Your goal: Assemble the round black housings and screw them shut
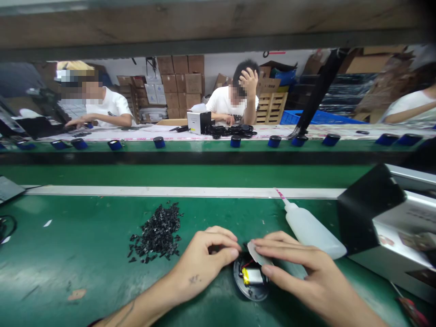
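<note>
Apparently baring the battery [254, 276], right hand [303, 263] pinches pale disc [256, 255] at one o'clock; left hand [204, 256] nearly closed (hold unclear) at ten.

The single view looks forward and slightly down from the wearer's head; the left hand [208, 255] and right hand [303, 268] enter close from the bottom edge; the green workbench [91, 222] spreads below; an overhead beam [218, 22] crosses the top; cardboard boxes [184, 84] stand far off, beyond the bench.
</note>
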Demonstrator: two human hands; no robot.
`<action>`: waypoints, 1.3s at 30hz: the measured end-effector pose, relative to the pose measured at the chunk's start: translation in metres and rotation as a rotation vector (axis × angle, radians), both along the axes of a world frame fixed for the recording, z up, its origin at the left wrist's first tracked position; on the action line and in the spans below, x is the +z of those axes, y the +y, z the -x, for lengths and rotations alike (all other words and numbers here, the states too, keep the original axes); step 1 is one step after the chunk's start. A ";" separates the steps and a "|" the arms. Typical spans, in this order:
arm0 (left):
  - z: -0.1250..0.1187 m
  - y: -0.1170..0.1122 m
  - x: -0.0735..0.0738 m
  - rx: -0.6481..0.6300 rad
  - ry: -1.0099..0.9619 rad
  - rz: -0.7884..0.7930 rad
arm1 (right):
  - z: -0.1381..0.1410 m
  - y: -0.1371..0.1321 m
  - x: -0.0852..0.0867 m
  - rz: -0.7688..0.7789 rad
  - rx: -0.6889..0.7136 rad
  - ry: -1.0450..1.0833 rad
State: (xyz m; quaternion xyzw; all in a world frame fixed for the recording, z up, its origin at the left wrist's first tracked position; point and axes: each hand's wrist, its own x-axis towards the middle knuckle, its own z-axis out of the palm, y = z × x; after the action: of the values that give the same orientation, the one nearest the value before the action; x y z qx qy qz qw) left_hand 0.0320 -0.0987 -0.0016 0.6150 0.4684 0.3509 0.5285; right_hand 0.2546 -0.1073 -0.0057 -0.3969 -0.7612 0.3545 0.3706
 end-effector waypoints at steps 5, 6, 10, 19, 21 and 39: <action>0.001 0.008 -0.006 -0.187 0.102 -0.066 | -0.001 -0.002 -0.009 0.311 -0.013 0.146; 0.000 0.010 -0.006 -0.200 0.108 -0.075 | -0.001 -0.003 -0.010 0.326 -0.010 0.167; -0.005 0.018 -0.004 -0.232 0.101 -0.036 | 0.001 -0.006 -0.006 0.266 -0.007 0.183; -0.010 0.037 -0.010 -0.482 0.022 0.498 | -0.016 -0.009 -0.005 -0.440 0.157 -0.170; -0.011 0.038 -0.016 -0.474 -0.050 0.591 | -0.018 -0.008 -0.007 -0.592 0.155 -0.284; 0.000 0.030 -0.021 -0.542 -0.230 0.638 | -0.020 -0.008 -0.027 -0.880 0.175 -0.613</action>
State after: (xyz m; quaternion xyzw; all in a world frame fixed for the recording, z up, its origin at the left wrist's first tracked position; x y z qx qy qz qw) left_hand 0.0320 -0.0691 -0.0221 0.4787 0.3131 0.1033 0.8137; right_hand 0.2749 -0.1151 -0.0327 -0.2243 -0.9412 -0.1003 0.2320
